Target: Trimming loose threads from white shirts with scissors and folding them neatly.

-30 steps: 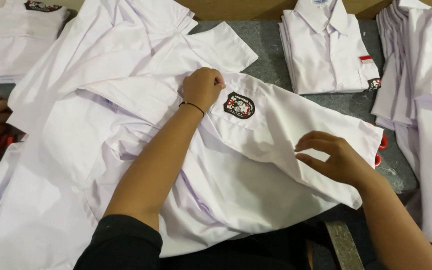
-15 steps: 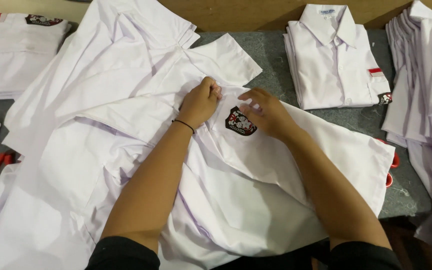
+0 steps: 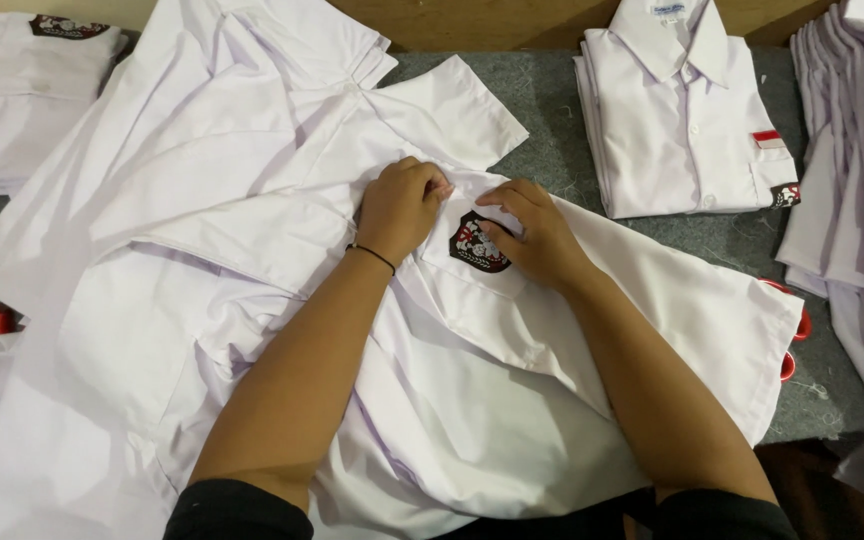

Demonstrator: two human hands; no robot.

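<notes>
1. Grey felt covers the desk (image 3: 552, 110), which is strewn with white shirts against a wooden back edge.
2. Both hands meet on the spread white shirt (image 3: 252, 230), at its chest pocket bearing a dark embroidered badge (image 3: 478, 242).
3. The left hand (image 3: 400, 208) is curled nearly closed, fingertips pinching a fold of cloth just beside the badge.
4. The right hand (image 3: 534, 232) lies half-open, fingers bent and pressing the pocket's top edge, touching the badge.
5. The step appears to be straightening or checking the pocket area; the next move likely calls for smoothing the fabric flat.
6. A folded shirt (image 3: 682, 110) lies well beyond the right hand.
</notes>
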